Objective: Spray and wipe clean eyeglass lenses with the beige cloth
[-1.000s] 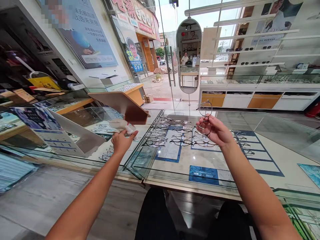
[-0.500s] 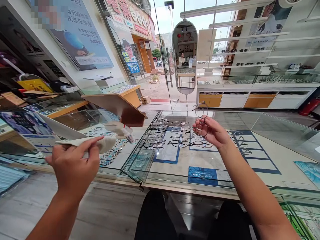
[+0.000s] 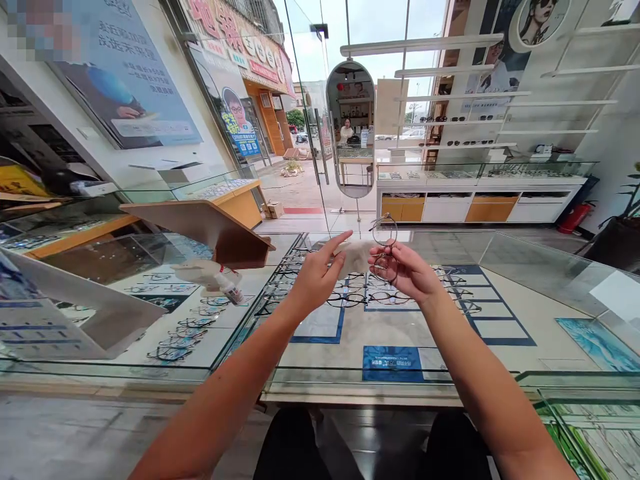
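Observation:
My right hand (image 3: 407,270) is closed on a pair of thin round-rimmed eyeglasses (image 3: 385,231), held up on end above the glass counter (image 3: 390,328). One lens ring stands above the fingers, the other hangs in front of the palm. A pale cleaning cloth (image 3: 354,257) is pinched in my left hand (image 3: 320,270), whose index finger points out past it. The cloth is close beside the glasses; whether they touch I cannot tell. Beneath both hands, several eyeglass frames (image 3: 350,299) lie in rows at the counter.
To the left stand a white spray bottle (image 3: 230,288), a tilted brown board (image 3: 200,230) and a white display stand (image 3: 125,320). More eyeglasses (image 3: 183,337) lie in the left case. An oval mirror (image 3: 351,133) hangs beyond the counter. A blue leaflet (image 3: 393,363) lies near the front edge.
My left hand has carried the cloth rightward from over the left case to beside the eyeglasses. My right hand keeps its hold on them. The view has turned slightly to the right.

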`<state>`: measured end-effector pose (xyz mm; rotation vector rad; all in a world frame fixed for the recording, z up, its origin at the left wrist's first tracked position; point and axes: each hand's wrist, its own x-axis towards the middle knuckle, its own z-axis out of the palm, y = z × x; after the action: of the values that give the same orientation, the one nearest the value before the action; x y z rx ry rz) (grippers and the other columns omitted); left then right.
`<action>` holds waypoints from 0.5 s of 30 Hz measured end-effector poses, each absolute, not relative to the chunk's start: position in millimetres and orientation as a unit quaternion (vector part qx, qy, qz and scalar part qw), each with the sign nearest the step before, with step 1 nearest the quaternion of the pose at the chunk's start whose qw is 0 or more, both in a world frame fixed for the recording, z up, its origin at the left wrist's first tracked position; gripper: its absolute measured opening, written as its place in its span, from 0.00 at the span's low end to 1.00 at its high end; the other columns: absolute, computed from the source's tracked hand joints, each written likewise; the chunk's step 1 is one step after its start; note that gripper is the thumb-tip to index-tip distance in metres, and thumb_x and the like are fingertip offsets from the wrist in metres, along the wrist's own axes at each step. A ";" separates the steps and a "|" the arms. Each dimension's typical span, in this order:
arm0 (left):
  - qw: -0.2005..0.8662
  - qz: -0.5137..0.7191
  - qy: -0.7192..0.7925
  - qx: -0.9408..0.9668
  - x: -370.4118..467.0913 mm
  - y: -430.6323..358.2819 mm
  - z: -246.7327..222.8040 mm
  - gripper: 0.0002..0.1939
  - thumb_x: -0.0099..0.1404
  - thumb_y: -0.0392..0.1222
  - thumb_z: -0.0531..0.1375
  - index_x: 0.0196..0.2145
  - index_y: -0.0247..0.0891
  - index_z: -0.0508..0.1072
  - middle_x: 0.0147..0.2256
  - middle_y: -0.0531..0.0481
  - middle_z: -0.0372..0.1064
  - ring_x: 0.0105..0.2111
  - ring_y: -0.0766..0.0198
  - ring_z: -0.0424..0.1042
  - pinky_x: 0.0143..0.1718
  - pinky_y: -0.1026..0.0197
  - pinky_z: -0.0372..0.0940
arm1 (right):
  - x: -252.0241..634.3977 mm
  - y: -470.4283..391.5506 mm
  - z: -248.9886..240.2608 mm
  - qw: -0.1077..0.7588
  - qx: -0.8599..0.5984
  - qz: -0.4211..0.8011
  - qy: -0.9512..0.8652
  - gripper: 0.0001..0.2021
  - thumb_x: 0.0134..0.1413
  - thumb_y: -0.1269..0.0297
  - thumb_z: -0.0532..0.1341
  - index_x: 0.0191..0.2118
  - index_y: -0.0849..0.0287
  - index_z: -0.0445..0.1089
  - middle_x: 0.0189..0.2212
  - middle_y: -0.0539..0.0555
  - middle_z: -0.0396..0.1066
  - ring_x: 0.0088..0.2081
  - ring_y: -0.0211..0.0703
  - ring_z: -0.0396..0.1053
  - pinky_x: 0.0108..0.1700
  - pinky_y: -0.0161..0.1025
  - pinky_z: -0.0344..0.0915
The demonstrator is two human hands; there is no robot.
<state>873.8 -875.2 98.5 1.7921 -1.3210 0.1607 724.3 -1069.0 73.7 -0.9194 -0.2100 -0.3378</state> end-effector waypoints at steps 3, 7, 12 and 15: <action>0.471 0.047 -0.547 0.690 868.7 -906.1 84.3 0.30 0.81 0.51 0.55 0.75 0.39 0.68 0.29 0.52 0.73 0.26 0.62 0.65 0.31 0.60 0.62 | 727.5 -1073.2 71.8 0.880 -0.433 -0.166 -0.103 0.16 0.57 0.59 0.80 0.41 0.56 0.74 0.51 0.57 0.85 0.48 0.44 0.85 0.54 0.39 0.82; 0.517 0.091 -0.545 0.653 869.6 -929.0 66.3 0.30 0.82 0.53 0.56 0.75 0.39 0.67 0.33 0.50 0.76 0.25 0.64 0.67 0.32 0.60 0.65 | 732.1 -1078.8 70.3 0.881 -0.428 -0.184 -0.090 0.16 0.57 0.58 0.80 0.41 0.56 0.75 0.54 0.57 0.84 0.49 0.44 0.84 0.54 0.38 0.82; 0.570 0.191 -0.522 0.605 881.9 -933.1 41.0 0.28 0.82 0.51 0.56 0.73 0.38 0.68 0.66 0.34 0.73 0.54 0.52 0.80 0.55 0.53 0.75 | 732.3 -1085.6 70.8 0.875 -0.424 -0.224 -0.059 0.15 0.55 0.58 0.81 0.38 0.55 0.77 0.53 0.54 0.84 0.49 0.44 0.84 0.51 0.37 0.83; 0.575 0.193 -0.528 0.595 886.4 -928.9 30.6 0.29 0.82 0.50 0.57 0.75 0.38 0.66 0.70 0.34 0.69 0.64 0.48 0.76 0.61 0.50 0.75 | 729.6 -1092.4 71.4 0.869 -0.416 -0.264 -0.042 0.14 0.54 0.58 0.82 0.37 0.54 0.78 0.49 0.52 0.85 0.47 0.42 0.83 0.49 0.35 0.83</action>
<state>886.4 -928.9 30.6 1.3931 -1.2363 0.4530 729.6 -1092.4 71.4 -0.8712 -0.0875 -0.5513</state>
